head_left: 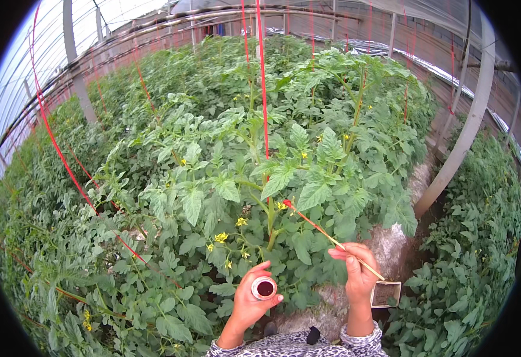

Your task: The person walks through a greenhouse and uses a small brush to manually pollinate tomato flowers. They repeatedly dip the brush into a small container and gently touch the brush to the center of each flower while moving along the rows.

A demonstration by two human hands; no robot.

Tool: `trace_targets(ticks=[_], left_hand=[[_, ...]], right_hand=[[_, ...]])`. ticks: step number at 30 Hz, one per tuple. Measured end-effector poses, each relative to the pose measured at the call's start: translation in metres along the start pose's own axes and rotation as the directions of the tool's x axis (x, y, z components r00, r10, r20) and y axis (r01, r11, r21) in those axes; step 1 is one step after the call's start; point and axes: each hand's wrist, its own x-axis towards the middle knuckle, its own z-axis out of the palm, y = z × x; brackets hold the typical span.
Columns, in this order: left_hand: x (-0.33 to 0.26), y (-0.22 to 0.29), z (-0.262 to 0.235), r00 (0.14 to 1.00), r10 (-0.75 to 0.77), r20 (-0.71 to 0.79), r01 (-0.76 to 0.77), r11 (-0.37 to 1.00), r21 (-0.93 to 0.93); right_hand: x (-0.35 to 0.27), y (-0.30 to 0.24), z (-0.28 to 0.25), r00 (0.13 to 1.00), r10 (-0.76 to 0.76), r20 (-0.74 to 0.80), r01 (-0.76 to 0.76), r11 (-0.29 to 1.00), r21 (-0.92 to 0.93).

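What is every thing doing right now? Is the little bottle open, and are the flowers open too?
Left hand: closed around the small bottle.
Small bottle: open, upright, dark liquid inside.
Right hand: pinching the thin stick.
Thin stick: slanted, its red tip at a yellow flower.
Yellow flowers: open.
Red strings: stretched tight, running upward.
Tomato plants: leafy, standing upright.

A grey pole [466, 134] is seen right of the green plants [213, 154]; red strings [264, 77] are hung above them.
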Motion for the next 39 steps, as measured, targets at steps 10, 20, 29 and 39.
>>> trace_targets(ticks=[10, 20, 29, 39], left_hand=[[0.013, -0.002, 0.000, 1.000, 0.000, 0.022, 0.000, 1.000, 0.025], [0.022, -0.004, 0.004, 0.999, 0.022, 0.039, -0.023, 0.999, 0.031], [0.025, -0.001, 0.007, 0.998, 0.014, 0.059, -0.015, 0.999, 0.028], [0.021, -0.001, 0.007, 0.995, 0.026, 0.092, -0.028, 0.999, 0.029]], right_hand=[[0.010, 0.008, -0.005, 0.997, -0.036, -0.067, 0.032, 0.998, -0.061], [0.007, 0.005, -0.010, 0.987, 0.041, -0.154, -0.035, 0.998, 0.046], [-0.002, 0.002, -0.023, 0.991, 0.076, -0.107, -0.073, 0.997, 0.026], [-0.009, 0.004, -0.028, 0.965, 0.071, -0.251, -0.061, 0.997, 0.050]])
